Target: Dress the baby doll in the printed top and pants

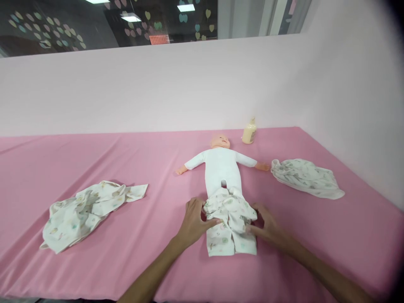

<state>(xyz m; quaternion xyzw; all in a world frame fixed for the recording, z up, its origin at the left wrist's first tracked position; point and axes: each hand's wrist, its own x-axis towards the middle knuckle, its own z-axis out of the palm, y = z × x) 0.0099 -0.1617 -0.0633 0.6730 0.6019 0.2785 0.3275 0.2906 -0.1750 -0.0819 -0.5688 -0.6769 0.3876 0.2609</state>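
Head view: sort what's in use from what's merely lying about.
In use, it seems: doll; printed pants at its legs, held by the left hand and right hand.

Apparently just lying about: left crumpled cloth; right crumpled cloth; yellow bottle.

Bright, even light covers the pink sheet (151,261) around the left hand (195,219) and the right hand (268,226), with only soft shadows close beside them. Well beyond the hands, white lamps (186,7) glare in the dark glass (176,33), perhaps as reflections; it is hard to be sure. Straight ahead of the hands, the white suit (222,166) is so pale that fabric detail fades. Far out to the right hand's side, blurred black shading curves across the frame's corners.
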